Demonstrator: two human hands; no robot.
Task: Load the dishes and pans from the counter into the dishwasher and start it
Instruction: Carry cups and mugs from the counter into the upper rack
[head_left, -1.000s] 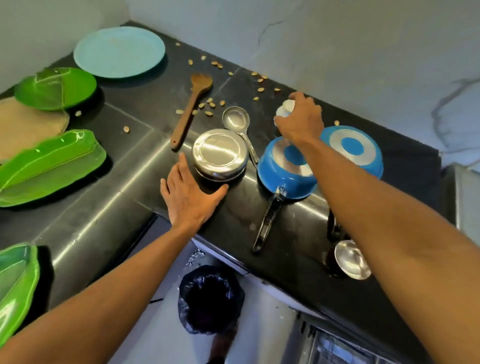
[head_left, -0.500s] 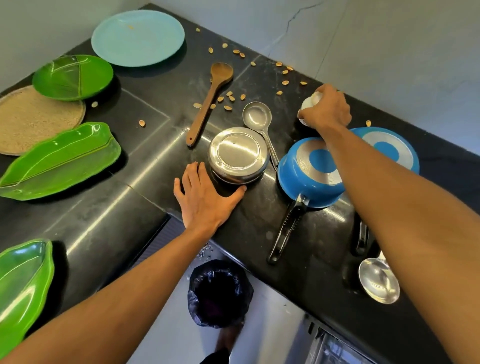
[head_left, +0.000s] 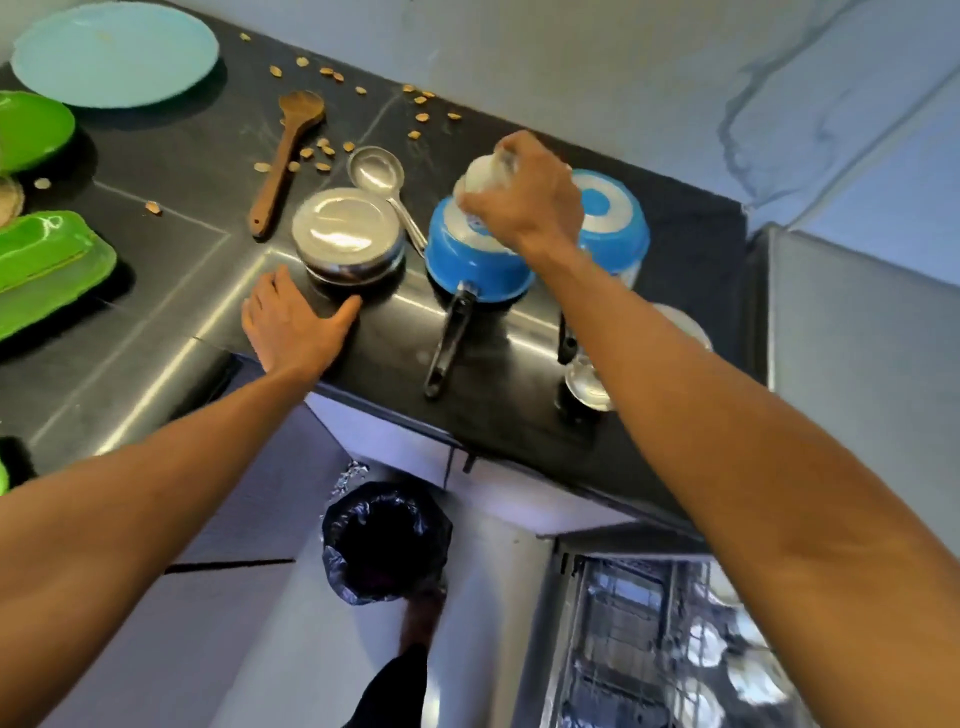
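Note:
My right hand (head_left: 524, 202) grips a small white cup (head_left: 483, 174) and holds it in the air above an upturned blue saucepan (head_left: 475, 265) with a black handle. A second upturned blue pan (head_left: 613, 218) sits behind my wrist. My left hand (head_left: 296, 325) lies flat on the black counter (head_left: 171, 291), its thumb next to an upturned steel bowl (head_left: 348, 236). A steel ladle (head_left: 376, 171) and a wooden spoon (head_left: 285, 156) lie behind the bowl. The dishwasher rack (head_left: 649, 639) shows at bottom right with white dishes in it.
A light blue plate (head_left: 114, 52), a round green plate (head_left: 31, 130) and a green leaf-shaped dish (head_left: 47, 265) sit at the left. Seeds are scattered along the back of the counter. Another steel ladle (head_left: 587, 384) lies near the counter edge. A black-lined bin (head_left: 384, 540) stands on the floor.
My right hand has lifted the white cup off the counter and brought it nearer, over the blue saucepan. My left hand stays flat on the counter. The view has swung right, showing the dishwasher rack.

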